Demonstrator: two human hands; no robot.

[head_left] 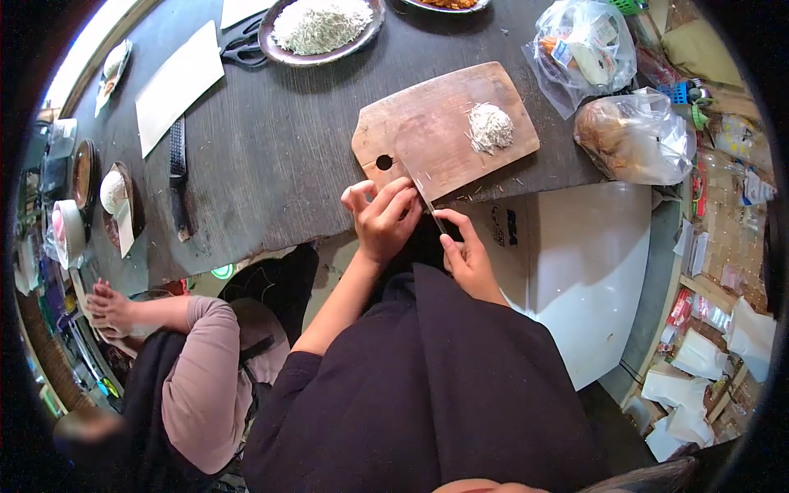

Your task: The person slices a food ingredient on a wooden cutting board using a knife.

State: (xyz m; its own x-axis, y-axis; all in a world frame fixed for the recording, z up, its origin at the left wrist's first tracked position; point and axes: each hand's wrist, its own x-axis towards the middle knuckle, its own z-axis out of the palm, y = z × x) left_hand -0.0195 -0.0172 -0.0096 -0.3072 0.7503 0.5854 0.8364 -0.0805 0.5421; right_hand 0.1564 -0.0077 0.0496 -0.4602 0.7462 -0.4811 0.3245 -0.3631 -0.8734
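Note:
A wooden cutting board (374, 123) with a round hole lies at the table's near edge. On its right part is a small heap of fine white shreds (491, 128). My right hand (467, 259) is closed around the handle of a knife, below the board's near edge. The knife (425, 195) points away from me over the board; its blade is hard to make out against the wood. My left hand (385, 215) is beside the knife at the board's near left corner, its fingers curled and pinched together. Whatever lies between those fingertips is hidden.
A plate of white shreds (322, 26) stands at the back, scissors (244, 48) beside it. White paper (181, 89) and a grater (177, 156) lie left. Plastic bags (637, 135) sit right of the board. Another person's sleeve (205, 374) is at left.

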